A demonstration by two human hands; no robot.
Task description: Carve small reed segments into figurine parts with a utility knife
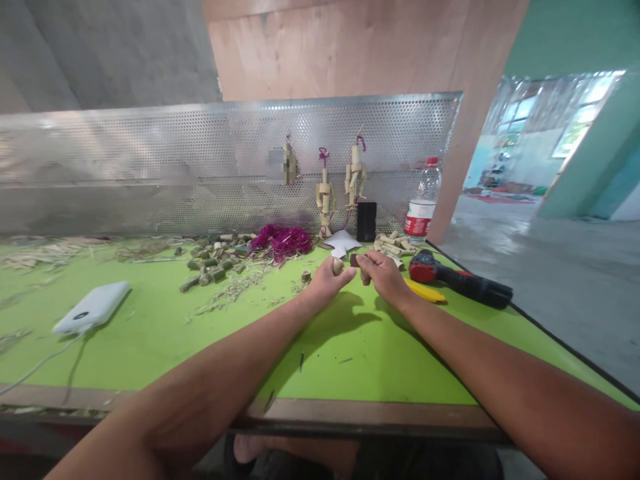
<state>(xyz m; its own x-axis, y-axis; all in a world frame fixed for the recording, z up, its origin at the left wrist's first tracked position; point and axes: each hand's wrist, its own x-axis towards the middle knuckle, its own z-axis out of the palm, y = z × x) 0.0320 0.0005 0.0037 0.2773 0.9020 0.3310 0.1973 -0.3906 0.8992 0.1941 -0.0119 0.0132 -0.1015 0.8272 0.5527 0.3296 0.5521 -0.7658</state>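
A pale, rounded piece is sitting above the green tabletop in the left hand, its end showing between thumb and curled fingers; the grip is closing around it, the far side hidden. The piece is looking light, stiff and probably dry rather than slippery; holding around its sides would likely suit, leaving the end exposed. Just beside it, the right hand is pinching a small dark brown piece between thumb and fingers; contact between the two pieces cannot be confirmed. Farther right, a yellow-handled tool and a red-and-black power tool are lying near; behind, magenta fibre is lying heaped.
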